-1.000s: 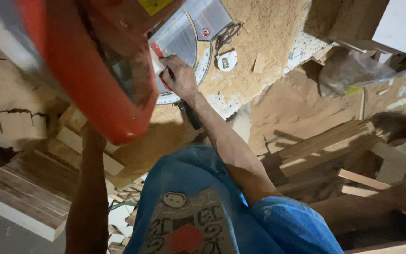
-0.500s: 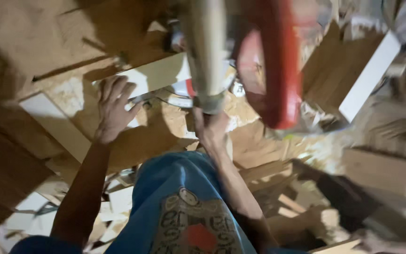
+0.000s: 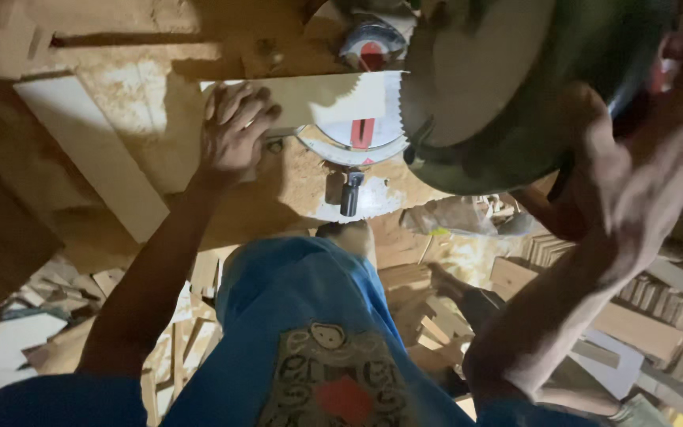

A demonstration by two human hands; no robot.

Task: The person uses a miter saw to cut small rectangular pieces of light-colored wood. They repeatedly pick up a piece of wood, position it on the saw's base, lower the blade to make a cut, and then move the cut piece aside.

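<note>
While it lies flat across the sawdust-covered saw table in the upper middle of the frame, the pale rectangular wooden board (image 3: 322, 99) runs from the left hand (image 3: 235, 130) rightward until the big round blade guard hides its far end. The board sits directly beneath the fingers (image 3: 223, 103) of that hand: they are spread and laid flat on its left end, pressing down rather than curling around it, with the palm resting just below the board's near edge. The right hand (image 3: 634, 170) is raised at the right of the frame, close to the lens and blurred; its fingers appear wrapped around the dark handle of the saw head, though the grip itself is too smeared to read surely. That hand is well apart from the board.

The dark green rounded blade guard (image 3: 507, 95) of the mitre saw fills the upper right, hanging over the board's right part. Beneath it shows the silver circular turntable (image 3: 357, 134) with a red slot insert, and a small black locking knob (image 3: 349, 194) sticks out toward the lower middle. A long pale plank (image 3: 92, 150) lies slanted at the left, apart from the held board. Below the table, the person's blue shorts and printed shirt (image 3: 310, 348) occupy the lower centre, with scattered wooden offcuts (image 3: 634, 324) littering the floor on both sides.
</note>
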